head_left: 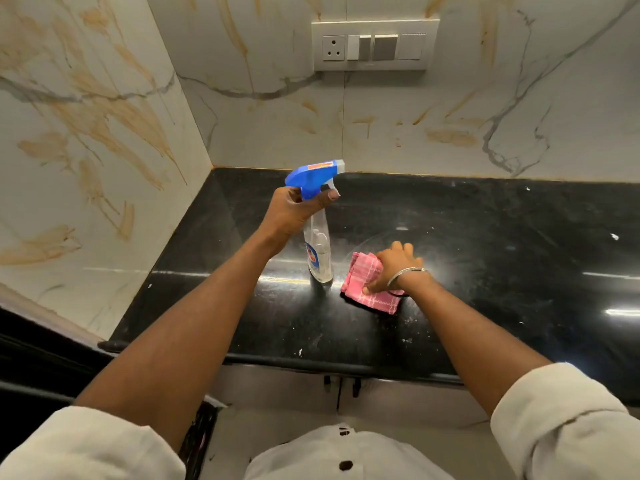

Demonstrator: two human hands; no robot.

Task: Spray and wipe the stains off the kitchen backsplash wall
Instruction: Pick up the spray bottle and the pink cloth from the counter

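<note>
My left hand (pixel 298 211) grips the neck of a clear spray bottle (pixel 318 249) with a blue trigger head, its nozzle pointing right toward the back wall. The bottle's base looks to be at or just above the black countertop (pixel 485 244). My right hand (pixel 394 266) rests on a folded pink checked cloth (pixel 360 282) lying on the counter just right of the bottle. The marble-patterned backsplash (pixel 398 133) carries small orange-brown streaks and drips on the back wall.
A white switch plate with a socket (pixel 374 45) is mounted on the back wall above the counter. A side wall (pixel 86 150) meets the back wall at the left corner. The counter's front edge (pixel 311 363) runs below my arms.
</note>
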